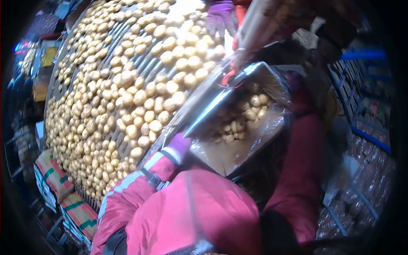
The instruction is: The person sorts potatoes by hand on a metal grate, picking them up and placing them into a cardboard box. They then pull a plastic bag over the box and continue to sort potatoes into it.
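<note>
An open box lined with a clear plastic liner is in front of me, with several potatoes lying inside. My left hand, in a purple glove, is closed at the near left corner of the box, where the liner's taut, shiny edge ends. Its fingertips are out of sight. At the far right corner of the box, my right hand is in dark shadow by the liner's edge. Its fingers are too dim and blurred to read.
A slatted sorting table covered with potatoes spreads to the left. Another person's purple-gloved hand rests at its far side. A blurred brown shape is above the box. Packed cartons stand lower left; a blue-railed rack stands right.
</note>
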Tool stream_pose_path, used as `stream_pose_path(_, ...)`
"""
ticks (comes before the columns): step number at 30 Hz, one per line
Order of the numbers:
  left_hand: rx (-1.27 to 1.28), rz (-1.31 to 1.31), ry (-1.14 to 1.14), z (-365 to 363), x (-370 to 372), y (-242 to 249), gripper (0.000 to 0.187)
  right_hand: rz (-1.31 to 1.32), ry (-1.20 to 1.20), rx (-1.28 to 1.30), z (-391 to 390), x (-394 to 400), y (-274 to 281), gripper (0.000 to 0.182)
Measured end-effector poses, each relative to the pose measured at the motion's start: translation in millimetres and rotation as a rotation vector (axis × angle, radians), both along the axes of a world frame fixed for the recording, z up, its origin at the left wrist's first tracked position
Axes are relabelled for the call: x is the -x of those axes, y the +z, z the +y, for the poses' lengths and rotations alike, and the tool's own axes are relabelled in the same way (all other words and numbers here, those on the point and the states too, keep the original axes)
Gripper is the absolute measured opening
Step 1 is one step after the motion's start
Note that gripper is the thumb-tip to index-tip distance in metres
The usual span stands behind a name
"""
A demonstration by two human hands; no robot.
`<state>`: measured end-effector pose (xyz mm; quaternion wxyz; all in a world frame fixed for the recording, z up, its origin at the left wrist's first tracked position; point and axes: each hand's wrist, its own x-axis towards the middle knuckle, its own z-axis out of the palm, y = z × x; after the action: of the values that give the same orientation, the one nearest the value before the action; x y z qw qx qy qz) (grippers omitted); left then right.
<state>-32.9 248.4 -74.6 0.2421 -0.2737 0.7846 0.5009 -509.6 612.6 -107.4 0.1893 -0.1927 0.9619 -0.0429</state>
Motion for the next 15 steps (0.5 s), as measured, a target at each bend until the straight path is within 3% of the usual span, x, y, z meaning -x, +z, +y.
stream_pose_path(2, 0.023, 0.070, -0.087, -1.9, -1.3, 0.5, 0.027, 0.077, 0.024, 0.006, 25.0, -4.8, 9.5, 0.039)
stream_pose_path(3, -0.012, 0.087, 0.009, 1.7, 2.9, 10.1, 0.028, 0.118, 0.037, 0.011, 34.2, -7.0, 14.5, 0.039)
stream_pose_path(4, 0.149, 0.079, -0.314, -4.5, -9.9, -32.8, 0.030, 0.171, 0.048, 0.014, 43.8, -10.3, 21.3, 0.038)
stream_pose_path(6, 0.019, 0.000, -0.221, -4.6, -2.6, -28.3, 0.035, 0.301, 0.099, -0.017, 61.1, -34.0, 40.2, 0.037)
stream_pose_path(8, -0.321, 0.067, 0.098, 0.1, 8.2, 8.0, 0.046, 0.502, 0.265, -0.168, 80.0, -87.9, 55.0, 0.036)
stream_pose_path(10, -0.305, 0.057, 0.098, 1.2, 8.8, 8.6, 0.054, 0.758, 0.463, -0.369, 92.0, -157.8, 70.3, 0.035)
stream_pose_path(12, -0.285, 0.053, 0.062, -1.4, -1.6, -0.6, 0.060, 0.711, 0.298, -0.274, 101.1, -211.8, 81.1, 0.034)
stream_pose_path(14, -0.264, 0.061, -0.010, 0.4, -19.1, -22.4, 0.065, 0.402, -0.226, 0.273, 95.3, -232.1, 82.8, 0.033)
stream_pose_path(15, -0.180, 0.011, 0.161, 8.5, -36.0, -28.4, 0.063, 0.341, -0.480, 0.555, 91.4, -242.3, 84.5, 0.033)
